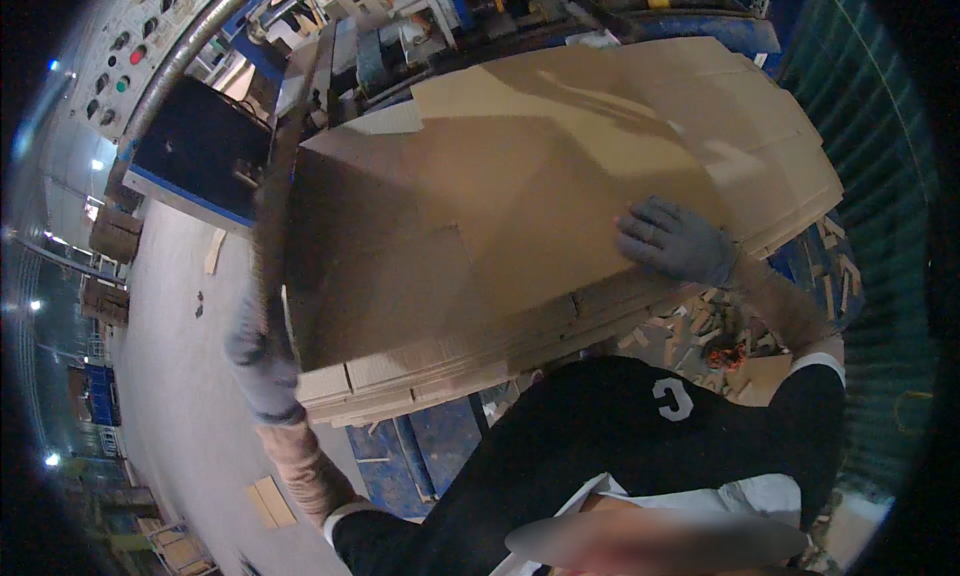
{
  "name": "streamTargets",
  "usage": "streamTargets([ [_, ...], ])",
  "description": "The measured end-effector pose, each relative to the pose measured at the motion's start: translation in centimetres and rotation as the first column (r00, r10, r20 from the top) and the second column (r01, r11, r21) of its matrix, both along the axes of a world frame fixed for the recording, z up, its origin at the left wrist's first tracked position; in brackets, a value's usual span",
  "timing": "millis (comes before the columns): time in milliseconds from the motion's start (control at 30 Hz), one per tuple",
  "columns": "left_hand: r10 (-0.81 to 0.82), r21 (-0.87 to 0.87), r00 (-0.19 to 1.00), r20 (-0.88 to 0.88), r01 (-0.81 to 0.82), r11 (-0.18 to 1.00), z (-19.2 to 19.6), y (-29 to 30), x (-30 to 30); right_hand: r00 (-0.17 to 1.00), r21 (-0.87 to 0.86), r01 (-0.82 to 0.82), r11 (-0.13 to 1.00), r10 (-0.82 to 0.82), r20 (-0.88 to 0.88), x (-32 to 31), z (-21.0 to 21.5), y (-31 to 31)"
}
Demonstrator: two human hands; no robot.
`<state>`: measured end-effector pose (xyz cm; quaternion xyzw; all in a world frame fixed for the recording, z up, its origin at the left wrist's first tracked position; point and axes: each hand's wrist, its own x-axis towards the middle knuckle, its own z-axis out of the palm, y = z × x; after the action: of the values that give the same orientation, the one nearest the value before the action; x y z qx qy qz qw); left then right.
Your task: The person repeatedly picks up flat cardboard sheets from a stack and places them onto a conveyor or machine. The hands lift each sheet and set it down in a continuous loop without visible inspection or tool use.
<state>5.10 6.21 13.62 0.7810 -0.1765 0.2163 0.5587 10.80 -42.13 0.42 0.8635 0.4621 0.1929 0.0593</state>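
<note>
Now: a stack of flat cardboard sheets (500,226) is laid on a blue machine bed (420,456) | left hand (262,361), gloved grey, is curled against the stack's left edge, grip blurred, cannot be told | right hand (672,241), gloved, is spread flat on the top sheet near its right side.

Gloved hands — left hand (262,361), right hand (672,240) — grip a cardboard stack (500,206).
</note>
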Motion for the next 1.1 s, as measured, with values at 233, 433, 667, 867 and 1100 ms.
streamTargets([
  [233,0.041,0.733,0.966,0.255,-0.221,0.644,-3.1,-2.9,-1.6,0.992,0.06,0.072,0.996,-0.078,0.101,-2.5,5.3,-1.7],
  [433,-0.077,0.782,0.968,0.238,-0.144,0.606,-12.4,-2.8,3.4,0.996,-0.064,0.063,0.996,-0.059,0.069,2.6,1.4,-2.9],
  [667,-0.049,0.811,0.905,0.423,-0.354,0.465,-14.5,-2.5,16.0,0.987,0.162,0.103,0.981,-0.121,0.107,13.9,-1.7,-0.5],
  [867,0.386,0.664,0.765,0.515,-0.641,0.385,-13.6,-3.9,19.7,0.76,0.237,0.621,0.747,-0.648,0.055,20.3,-2.7,2.0],
  [1100,0.978,0.787,0.025,0.205,-0.599,-0.15,-19.8,14.1,1.8,0.495,0.484,0.821,0.302,-0.798,-0.343,4.2,-2.2,-9.6],
])
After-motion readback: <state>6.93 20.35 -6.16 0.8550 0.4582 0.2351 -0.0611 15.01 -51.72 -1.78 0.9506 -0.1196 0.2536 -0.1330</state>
